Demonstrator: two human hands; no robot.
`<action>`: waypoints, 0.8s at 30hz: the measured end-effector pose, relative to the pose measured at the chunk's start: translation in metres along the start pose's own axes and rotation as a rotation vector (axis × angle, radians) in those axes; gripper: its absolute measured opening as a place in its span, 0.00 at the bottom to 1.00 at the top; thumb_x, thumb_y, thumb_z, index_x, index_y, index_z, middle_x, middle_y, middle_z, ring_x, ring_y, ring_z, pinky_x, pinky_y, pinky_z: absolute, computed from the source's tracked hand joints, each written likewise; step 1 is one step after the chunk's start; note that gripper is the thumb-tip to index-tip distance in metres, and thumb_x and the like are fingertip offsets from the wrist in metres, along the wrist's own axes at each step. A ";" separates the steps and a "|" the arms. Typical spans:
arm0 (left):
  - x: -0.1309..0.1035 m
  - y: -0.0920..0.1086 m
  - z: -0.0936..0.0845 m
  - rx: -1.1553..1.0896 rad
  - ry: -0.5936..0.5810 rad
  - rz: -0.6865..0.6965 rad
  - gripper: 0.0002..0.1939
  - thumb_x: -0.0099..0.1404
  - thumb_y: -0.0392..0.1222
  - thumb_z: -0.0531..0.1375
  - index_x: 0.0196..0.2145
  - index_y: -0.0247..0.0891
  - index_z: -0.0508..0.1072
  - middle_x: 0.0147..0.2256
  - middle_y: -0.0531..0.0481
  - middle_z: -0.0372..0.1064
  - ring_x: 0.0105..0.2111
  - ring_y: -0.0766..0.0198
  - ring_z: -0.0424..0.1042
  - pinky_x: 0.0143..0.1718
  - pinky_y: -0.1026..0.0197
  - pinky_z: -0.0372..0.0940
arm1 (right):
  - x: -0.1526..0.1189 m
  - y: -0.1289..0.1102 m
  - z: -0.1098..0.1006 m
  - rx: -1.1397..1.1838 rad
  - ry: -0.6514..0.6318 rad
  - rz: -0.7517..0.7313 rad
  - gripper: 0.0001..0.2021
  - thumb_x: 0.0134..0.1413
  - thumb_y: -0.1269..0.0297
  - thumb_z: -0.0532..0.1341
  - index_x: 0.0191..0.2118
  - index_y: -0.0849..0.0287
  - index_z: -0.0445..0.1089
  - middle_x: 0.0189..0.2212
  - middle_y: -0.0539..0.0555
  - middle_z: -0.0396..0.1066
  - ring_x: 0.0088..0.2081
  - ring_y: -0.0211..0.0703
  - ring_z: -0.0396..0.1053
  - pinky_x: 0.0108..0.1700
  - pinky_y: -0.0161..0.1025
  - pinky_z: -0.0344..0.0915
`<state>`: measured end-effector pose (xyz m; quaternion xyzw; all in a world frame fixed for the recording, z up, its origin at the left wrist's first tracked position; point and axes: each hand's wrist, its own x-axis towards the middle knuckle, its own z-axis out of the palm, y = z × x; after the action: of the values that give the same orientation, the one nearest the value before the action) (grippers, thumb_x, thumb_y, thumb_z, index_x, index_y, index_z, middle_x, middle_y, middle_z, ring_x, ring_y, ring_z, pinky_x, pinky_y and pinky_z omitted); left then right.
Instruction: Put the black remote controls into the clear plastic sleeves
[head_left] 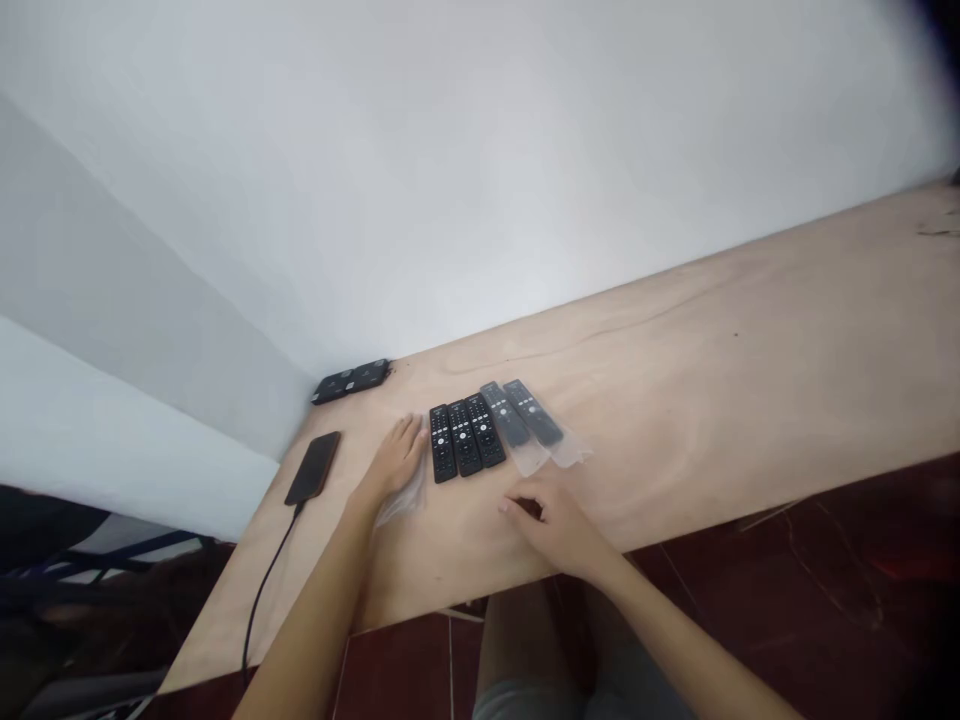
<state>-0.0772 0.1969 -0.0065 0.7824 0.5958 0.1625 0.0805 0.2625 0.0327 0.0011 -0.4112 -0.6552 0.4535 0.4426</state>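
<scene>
Three bare black remote controls (463, 437) lie side by side on the wooden table. To their right, two more remote controls (525, 412) sit inside clear plastic sleeves (571, 450). My left hand (400, 455) rests flat beside the leftmost remote, fingers stretched out, on top of a crumpled clear plastic sleeve (405, 500). My right hand (551, 520) is at the table's near side, just below the sleeved remotes. Its fingers are curled, with thumb and forefinger forming a loop; whether anything small is pinched there I cannot make out.
A phone (313, 468) with a black cable (266, 590) lies at the left of the table (712, 400). Two flat black boxes (351, 380) stand in the back left corner against the white wall (480, 180). The table's front edge runs above a dark red floor (405, 670).
</scene>
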 end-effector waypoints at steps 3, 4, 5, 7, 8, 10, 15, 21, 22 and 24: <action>0.000 -0.005 0.003 0.052 -0.002 -0.003 0.42 0.80 0.68 0.42 0.74 0.34 0.65 0.75 0.34 0.57 0.77 0.41 0.54 0.76 0.33 0.50 | -0.001 0.000 0.000 0.007 0.003 -0.006 0.14 0.71 0.62 0.60 0.30 0.56 0.70 0.29 0.48 0.71 0.33 0.43 0.67 0.36 0.39 0.59; -0.003 -0.005 0.000 0.063 0.007 -0.002 0.42 0.80 0.68 0.41 0.75 0.35 0.63 0.76 0.35 0.56 0.78 0.41 0.52 0.76 0.33 0.49 | -0.001 -0.001 0.000 0.007 0.005 -0.011 0.14 0.71 0.63 0.60 0.30 0.56 0.69 0.29 0.48 0.70 0.34 0.43 0.67 0.36 0.39 0.59; -0.008 -0.004 -0.002 0.070 0.018 0.001 0.41 0.81 0.67 0.41 0.76 0.36 0.61 0.77 0.36 0.53 0.78 0.42 0.50 0.77 0.33 0.48 | -0.001 -0.001 0.000 0.005 0.008 -0.017 0.14 0.71 0.63 0.60 0.30 0.56 0.69 0.28 0.48 0.70 0.34 0.43 0.67 0.36 0.39 0.58; -0.020 0.000 -0.007 0.080 0.035 0.016 0.40 0.82 0.65 0.40 0.77 0.37 0.58 0.78 0.38 0.49 0.79 0.44 0.47 0.78 0.35 0.46 | -0.001 -0.002 0.000 -0.003 0.006 -0.020 0.15 0.71 0.64 0.60 0.29 0.56 0.68 0.28 0.48 0.70 0.34 0.43 0.67 0.36 0.38 0.58; -0.028 0.002 -0.008 0.083 0.037 0.026 0.39 0.82 0.64 0.40 0.78 0.37 0.57 0.79 0.39 0.48 0.79 0.44 0.46 0.78 0.35 0.46 | 0.000 -0.002 0.000 -0.009 0.003 -0.016 0.14 0.71 0.65 0.60 0.29 0.56 0.68 0.29 0.48 0.71 0.34 0.43 0.67 0.36 0.38 0.58; -0.043 0.007 -0.006 0.087 0.028 0.048 0.38 0.83 0.63 0.41 0.78 0.37 0.58 0.78 0.39 0.50 0.79 0.45 0.48 0.78 0.36 0.47 | 0.000 -0.003 0.000 -0.023 -0.006 -0.003 0.13 0.70 0.65 0.60 0.30 0.57 0.70 0.30 0.49 0.72 0.34 0.44 0.67 0.36 0.38 0.59; -0.062 0.019 0.002 0.088 0.006 0.074 0.35 0.82 0.63 0.47 0.74 0.38 0.64 0.75 0.37 0.59 0.76 0.43 0.57 0.75 0.35 0.55 | 0.001 -0.002 0.001 -0.071 -0.010 -0.018 0.13 0.70 0.64 0.60 0.31 0.57 0.72 0.31 0.50 0.75 0.35 0.44 0.69 0.38 0.39 0.60; -0.094 0.067 -0.016 0.006 0.309 0.135 0.24 0.84 0.51 0.49 0.68 0.40 0.70 0.68 0.36 0.65 0.70 0.44 0.62 0.72 0.35 0.58 | -0.002 0.001 0.004 -0.113 0.040 -0.029 0.12 0.71 0.63 0.60 0.34 0.56 0.75 0.32 0.52 0.76 0.35 0.47 0.72 0.38 0.41 0.65; -0.105 0.079 -0.016 -0.031 0.366 0.126 0.21 0.84 0.49 0.50 0.65 0.42 0.72 0.65 0.37 0.66 0.68 0.45 0.64 0.70 0.36 0.61 | -0.001 0.003 0.004 -0.147 0.073 -0.047 0.11 0.71 0.64 0.59 0.37 0.56 0.77 0.34 0.53 0.77 0.36 0.48 0.72 0.39 0.42 0.67; -0.125 0.100 -0.010 -0.068 0.365 0.164 0.18 0.83 0.46 0.52 0.63 0.43 0.72 0.62 0.38 0.67 0.64 0.46 0.67 0.67 0.38 0.65 | 0.006 0.006 0.002 -0.276 0.158 -0.107 0.11 0.72 0.65 0.58 0.44 0.55 0.79 0.41 0.56 0.80 0.43 0.52 0.74 0.46 0.46 0.70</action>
<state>-0.0203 0.0486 0.0149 0.7827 0.5289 0.3277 -0.0160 0.2602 0.0391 -0.0040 -0.4671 -0.6954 0.3012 0.4555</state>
